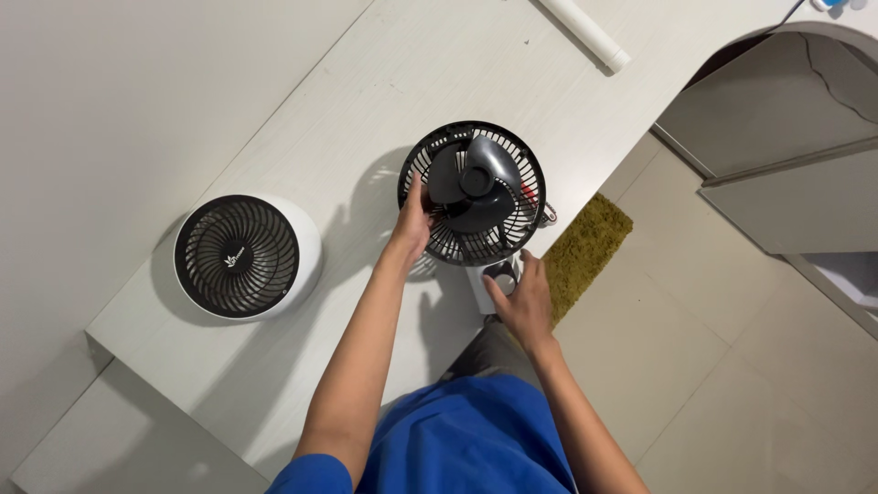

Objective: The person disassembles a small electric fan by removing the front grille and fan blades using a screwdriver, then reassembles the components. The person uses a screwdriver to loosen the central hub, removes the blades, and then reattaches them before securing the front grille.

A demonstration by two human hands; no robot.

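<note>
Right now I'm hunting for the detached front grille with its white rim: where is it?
In the head view, the front grille lies flat on the white table, left of the left hand, which touches the open fan.

Head camera looks steeply down, fairly near the white table (302,165).

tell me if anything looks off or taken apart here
Yes. The black fan between the left hand and right hand has no front cover, so its grey blades are bare. A separate front grille lies apart on the white table.
</note>
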